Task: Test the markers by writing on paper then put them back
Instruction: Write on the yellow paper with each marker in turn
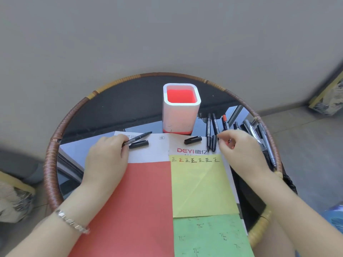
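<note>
My left grip (pixel 109 153) is clamped on the uncapped marker (pixel 138 137), long axis running up-right, its cap (pixel 138 144) lying parallel just beside it on the paper (pixel 154 154), right grip (pixel 239 147) curled near the spare markers (pixel 211 130), can't tell if holding.

- White rounded-square plastic pen holder (pixel 181 115): vivid red inside, with a red band round the base.
- Large red paper sheet (pixel 133 201): plain, one flat colour.
- Yellow paper sheet (pixel 200 186): a row of seven small written characters along the top, mostly dark, the second one red.
- Green paper sheet (pixel 209 238): faint dark marks scattered over it.
- White printed sheet (pixel 154 154): red "DEYI" lettering and small grey print.
- Round glossy black tabletop (pixel 111 112): its wrapped rim (pixel 52 154) is brown with tan and yellow bands.
- Grey-barrelled marker (pixel 138 137): black tip.
- Two loose marker caps (pixel 138 144): black.
- Row of slim markers (pixel 208 127): black bodies.
- Red-ended marker (pixel 224 118): black below the red.
- Metal link bracelet (pixel 71 222): silver.
</note>
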